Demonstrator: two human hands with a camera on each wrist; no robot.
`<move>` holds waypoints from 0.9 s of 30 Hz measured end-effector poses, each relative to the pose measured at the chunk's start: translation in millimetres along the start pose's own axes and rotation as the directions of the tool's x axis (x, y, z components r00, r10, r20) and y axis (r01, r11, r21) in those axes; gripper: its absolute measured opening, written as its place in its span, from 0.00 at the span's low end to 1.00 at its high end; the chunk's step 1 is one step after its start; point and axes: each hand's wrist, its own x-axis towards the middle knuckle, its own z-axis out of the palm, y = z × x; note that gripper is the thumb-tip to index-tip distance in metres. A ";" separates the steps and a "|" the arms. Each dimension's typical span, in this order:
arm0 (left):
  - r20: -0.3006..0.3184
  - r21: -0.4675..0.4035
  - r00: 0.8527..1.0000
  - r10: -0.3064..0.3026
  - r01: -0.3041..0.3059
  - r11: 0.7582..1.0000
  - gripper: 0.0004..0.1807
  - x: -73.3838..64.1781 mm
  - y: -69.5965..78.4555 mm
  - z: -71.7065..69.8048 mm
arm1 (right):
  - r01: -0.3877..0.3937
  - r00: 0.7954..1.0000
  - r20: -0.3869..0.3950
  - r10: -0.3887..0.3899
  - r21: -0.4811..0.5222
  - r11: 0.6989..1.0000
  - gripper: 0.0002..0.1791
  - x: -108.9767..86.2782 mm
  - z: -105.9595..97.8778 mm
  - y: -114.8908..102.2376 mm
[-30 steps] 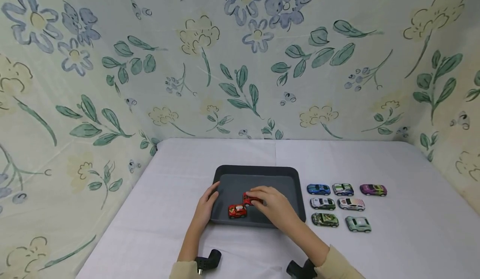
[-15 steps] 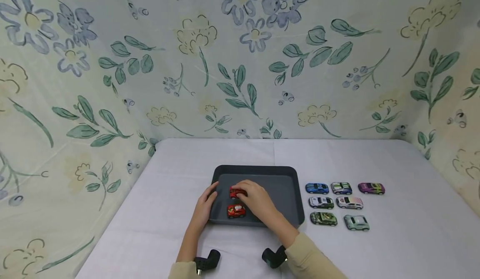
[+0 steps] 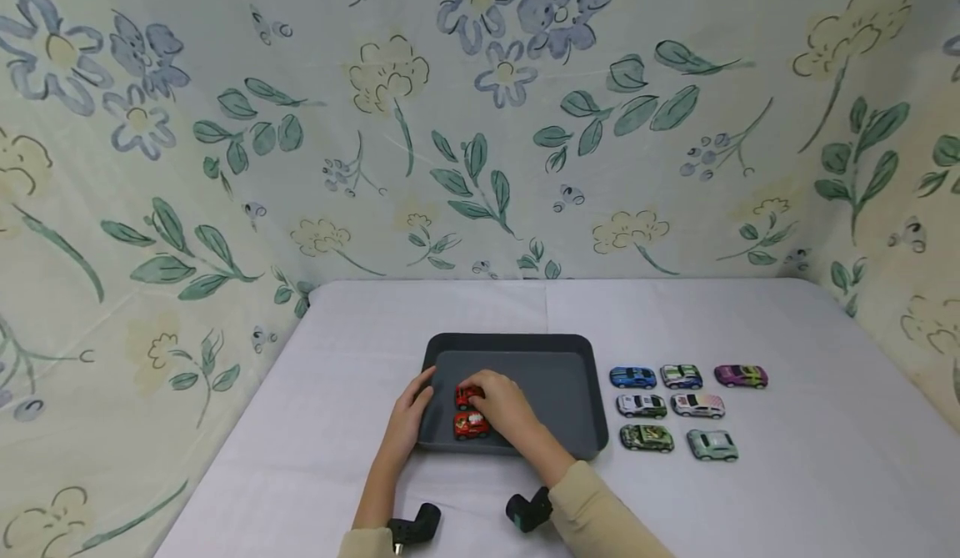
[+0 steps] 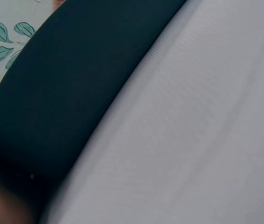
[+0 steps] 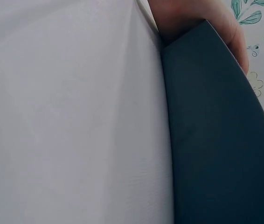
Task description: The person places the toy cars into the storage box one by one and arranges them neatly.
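Note:
A dark grey tray (image 3: 551,391) lies on the white cloth, and my left hand (image 3: 406,414) holds its left rim. Inside, toward the left, is a red toy car (image 3: 469,426) with a pale patch on top. Just behind that car, my right hand (image 3: 507,406) pinches a second red toy car (image 3: 463,397), partly covered by the fingers. The left wrist view is mostly filled by the tray's outer wall (image 4: 71,88). From the right wrist, the tray's front wall (image 5: 216,126) hides the cars, and part of the right hand shows above it.
Right of the tray stand several toy cars in loose rows, among them a blue car (image 3: 632,377), a purple car (image 3: 741,376), a camouflage car (image 3: 647,438) and a pale green car (image 3: 712,445). A floral cloth (image 3: 480,174) hangs behind the table.
My right hand has carried the second red car leftward across the tray, then slightly back toward me, close behind the first red car. The left hand has stayed at the tray's rim.

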 end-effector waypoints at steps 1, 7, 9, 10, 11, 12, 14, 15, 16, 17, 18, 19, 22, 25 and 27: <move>0.001 0.000 1.000 0.001 -0.001 1.000 0.21 0.2 -0.1 -0.1 | -0.002 1.000 0.001 0.002 -0.001 1.000 0.12 0.1 0.5 0.1; 0.007 0.007 1.000 0.000 0.000 1.000 0.22 0.2 -1.1 -1.1 | 0.014 1.000 -0.002 -0.014 -0.058 0.998 0.12 -1.4 1.3 -0.8; 0.004 0.010 1.000 -0.001 0.001 1.000 0.22 -0.5 -1.6 -1.4 | 0.025 1.000 0.003 -0.025 -0.080 0.996 0.12 -2.6 1.4 -1.2; 0.002 0.012 1.000 0.000 0.000 1.000 0.22 -0.8 -1.7 -1.5 | 0.032 0.999 0.002 -0.032 -0.088 0.996 0.12 -3.2 1.5 -1.2; 0.000 0.013 1.000 0.001 -0.001 1.000 0.22 -1.1 -1.8 -1.5 | 0.038 0.999 0.001 -0.038 -0.091 0.995 0.12 -3.7 1.5 -1.1; -0.001 0.014 1.000 0.003 -0.003 1.000 0.22 -1.3 -1.9 -1.5 | 0.043 0.999 -0.002 -0.044 -0.092 0.995 0.12 -4.2 1.4 -1.0; -0.001 0.010 1.000 0.007 -0.007 1.000 0.22 -1.5 -1.6 -1.2 | 0.053 0.998 -0.009 -0.054 -0.095 0.994 0.11 -5.2 0.9 -0.6; -0.001 0.009 1.000 0.007 -0.007 1.000 0.22 -1.4 -1.5 -1.1 | 0.057 0.998 -0.015 -0.059 -0.097 0.994 0.11 -5.7 0.5 -0.3; 0.000 0.008 1.000 0.008 -0.008 1.000 0.22 -1.3 -1.5 -1.0 | 0.062 0.998 -0.020 -0.064 -0.098 0.993 0.11 -6.3 0.0 -0.1; 0.001 0.008 1.000 0.009 -0.009 1.000 0.22 -1.2 -1.6 -1.0 | 0.065 0.997 -0.025 -0.068 -0.101 0.993 0.12 -7.0 -0.7 -0.2; 0.003 0.008 1.000 0.010 -0.010 1.000 0.22 -1.1 -1.8 -1.1 | 0.072 0.997 -0.030 -0.076 -0.106 0.992 0.12 -7.7 -1.3 -0.1; 0.005 0.005 1.000 0.008 -0.008 1.000 0.22 -1.2 -1.7 -1.3 | 0.077 0.996 -0.032 -0.081 -0.114 0.991 0.12 -8.5 -2.0 -0.3; 0.012 -0.001 1.000 0.001 -0.001 1.000 0.22 -2.6 0.8 -2.0 | 0.098 0.993 -0.048 -0.105 -0.129 0.987 0.12 -10.9 -5.5 -2.0; 0.026 -0.018 1.000 -0.001 0.001 1.000 0.22 -6.9 10.8 -1.9 | 0.105 0.990 -0.077 -0.116 -0.132 0.986 0.12 -13.3 -11.9 -5.3; 0.036 -0.023 0.999 0.003 -0.003 1.000 0.22 -9.9 19.9 -0.9 | 0.104 0.988 -0.105 -0.118 -0.130 0.986 0.12 -15.2 -17.2 -7.4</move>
